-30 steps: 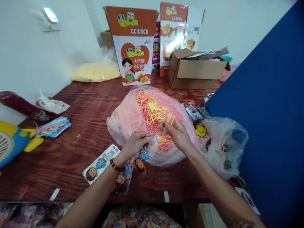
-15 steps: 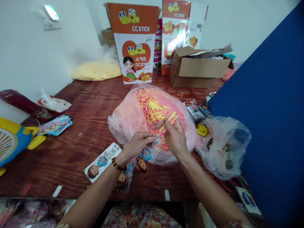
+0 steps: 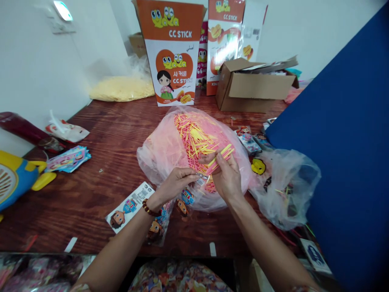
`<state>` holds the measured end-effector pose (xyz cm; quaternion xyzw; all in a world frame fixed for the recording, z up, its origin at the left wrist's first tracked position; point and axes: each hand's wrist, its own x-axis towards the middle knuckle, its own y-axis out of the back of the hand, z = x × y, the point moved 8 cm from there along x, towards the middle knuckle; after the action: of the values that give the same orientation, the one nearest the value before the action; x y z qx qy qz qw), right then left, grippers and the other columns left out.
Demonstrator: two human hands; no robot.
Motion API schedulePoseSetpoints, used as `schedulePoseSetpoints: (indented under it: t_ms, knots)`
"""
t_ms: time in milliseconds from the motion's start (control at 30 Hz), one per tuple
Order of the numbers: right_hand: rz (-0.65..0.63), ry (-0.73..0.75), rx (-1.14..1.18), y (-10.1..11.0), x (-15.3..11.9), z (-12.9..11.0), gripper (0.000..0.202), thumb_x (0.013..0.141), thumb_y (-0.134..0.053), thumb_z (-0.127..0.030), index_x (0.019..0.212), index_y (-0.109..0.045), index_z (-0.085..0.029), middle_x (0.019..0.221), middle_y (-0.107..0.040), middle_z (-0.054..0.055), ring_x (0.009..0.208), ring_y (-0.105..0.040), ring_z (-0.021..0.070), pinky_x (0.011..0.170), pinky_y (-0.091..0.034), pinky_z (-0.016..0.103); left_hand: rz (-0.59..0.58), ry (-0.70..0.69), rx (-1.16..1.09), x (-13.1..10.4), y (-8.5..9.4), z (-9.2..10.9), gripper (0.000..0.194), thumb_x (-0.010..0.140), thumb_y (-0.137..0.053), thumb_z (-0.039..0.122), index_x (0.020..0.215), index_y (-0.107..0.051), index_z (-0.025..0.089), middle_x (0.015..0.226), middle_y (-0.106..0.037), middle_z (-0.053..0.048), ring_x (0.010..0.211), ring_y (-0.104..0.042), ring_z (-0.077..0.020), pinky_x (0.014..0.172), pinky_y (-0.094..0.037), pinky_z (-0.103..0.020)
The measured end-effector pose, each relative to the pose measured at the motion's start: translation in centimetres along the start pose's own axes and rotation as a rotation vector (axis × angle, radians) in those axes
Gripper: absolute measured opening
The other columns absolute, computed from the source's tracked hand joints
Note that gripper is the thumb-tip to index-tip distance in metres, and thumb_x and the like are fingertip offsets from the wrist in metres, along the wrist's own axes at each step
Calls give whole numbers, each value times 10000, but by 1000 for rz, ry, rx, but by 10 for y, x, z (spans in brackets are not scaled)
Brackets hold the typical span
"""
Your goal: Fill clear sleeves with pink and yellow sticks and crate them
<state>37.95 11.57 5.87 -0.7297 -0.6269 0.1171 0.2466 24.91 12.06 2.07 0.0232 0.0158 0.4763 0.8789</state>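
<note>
My left hand (image 3: 182,177) is closed in a pinch on a small clear printed packet (image 3: 184,199), whose cartoon face hangs below the fingers. Pink and yellow thin sticks (image 3: 226,151) stand out in a bundle from my right hand (image 3: 226,176), closed around them. The bundle's lower end is close to the packet's edge; whether any stick is inside it I cannot tell. Under both hands lies a big translucent pink bag (image 3: 164,146), open on a heap of loose pink and yellow sticks (image 3: 194,140).
A printed card (image 3: 130,207) and more clear packets (image 3: 158,227) lie by my left forearm. To the right sits a crumpled clear bag (image 3: 291,182). Printed cartons (image 3: 174,61) and an open cardboard box (image 3: 258,87) stand behind. A blue panel (image 3: 346,134) bounds the right side.
My right hand has shifted slightly right with the stick bundle, a little away from my left hand. My left hand keeps its pinch on the packet.
</note>
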Motion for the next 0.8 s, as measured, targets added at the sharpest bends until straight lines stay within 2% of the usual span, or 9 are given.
schedulePoseSetpoints:
  t_ms: [233,367,500,633,800]
  knots:
    - [14,64,27,-7,0,-14,135,872,-606,-332,942,-521,-255,735,-670,-55,818,-722,177,927,-525,417,-55,-54,43,1,-4,8,284,881,-613,372,770,-717,133,719,-632,-12,662,-521,-110,646,-408,-224]
    - [10,6,17,-6,-5,-3,136,874,-609,-348,929,-532,-250,737,-676,-43,815,-728,193,895,-538,404,-45,-68,12,2,-4,12,261,873,-621,355,777,-731,139,712,-660,-17,651,-548,-115,646,-433,-226]
    - [31,-25,-60,2,-11,7,152,878,-604,-376,949,-551,-254,806,-711,-16,896,-719,212,882,-539,394,8,-36,-26,4,-1,9,264,844,-652,376,775,-739,136,723,-680,-28,661,-565,-128,650,-452,-239]
    - [-53,-64,-137,2,-15,12,137,903,-581,-379,959,-593,-255,968,-755,23,1042,-685,223,954,-509,403,18,-6,-98,7,-3,7,236,823,-673,363,769,-735,142,698,-666,-22,643,-557,-125,640,-454,-242]
    - [-188,-105,-264,-1,-10,13,170,884,-613,-372,985,-668,-248,1194,-719,38,1189,-614,230,1060,-438,413,63,13,-177,15,-1,9,243,782,-701,368,725,-709,132,622,-620,-1,586,-528,-107,612,-436,-241]
